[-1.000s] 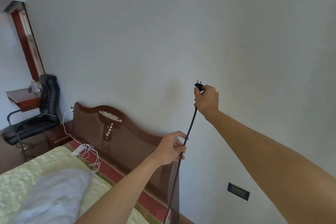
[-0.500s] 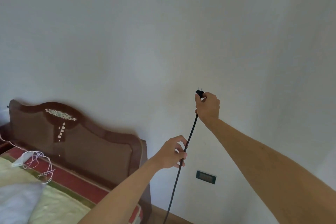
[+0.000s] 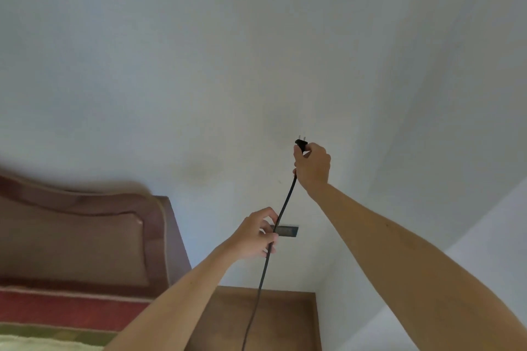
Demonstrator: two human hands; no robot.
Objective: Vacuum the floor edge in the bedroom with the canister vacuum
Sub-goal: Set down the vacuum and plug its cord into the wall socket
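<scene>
You stand in a home bedroom: a padded wooden headboard backs onto a plain white wall, with red and green striped bedding below it. A socket plate sits low on that wall, just beside the bed.

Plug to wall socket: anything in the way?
Partly. The left hand gripping the cord covers the left end of the wall socket in this view; its right part shows. The plug, held in the right hand, is above the socket, with only bare wall between them.
</scene>
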